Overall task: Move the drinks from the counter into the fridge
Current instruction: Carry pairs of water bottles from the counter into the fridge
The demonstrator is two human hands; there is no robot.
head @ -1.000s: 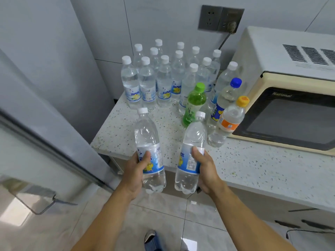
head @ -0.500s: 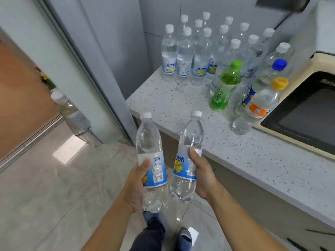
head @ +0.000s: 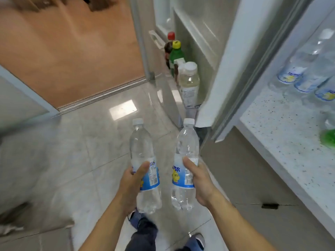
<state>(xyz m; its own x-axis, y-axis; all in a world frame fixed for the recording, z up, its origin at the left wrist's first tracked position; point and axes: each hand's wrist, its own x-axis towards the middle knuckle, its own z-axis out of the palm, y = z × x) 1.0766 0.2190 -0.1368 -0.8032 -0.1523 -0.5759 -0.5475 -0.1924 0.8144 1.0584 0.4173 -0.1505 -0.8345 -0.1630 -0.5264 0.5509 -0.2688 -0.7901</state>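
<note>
The left hand [head: 133, 185] is wrapped tight around a clear water bottle [head: 145, 165] with a white cap and a blue label. The right hand [head: 200, 182] grips a second water bottle [head: 184, 160] of the same kind. Both bottles stand upright, side by side but not touching, held out over the shiny tile floor [head: 78, 160]. Ahead is the open fridge door [head: 188, 29], and on its shelf stand a pale yellow drink [head: 189, 84], a green bottle with a yellow cap [head: 175, 55] and a dark bottle with a red cap [head: 169, 46]. To the right is the speckled counter [head: 282, 134], where more water bottles [head: 297, 69] wait, looking blurry, with something green [head: 328, 138] near the edge.
</note>
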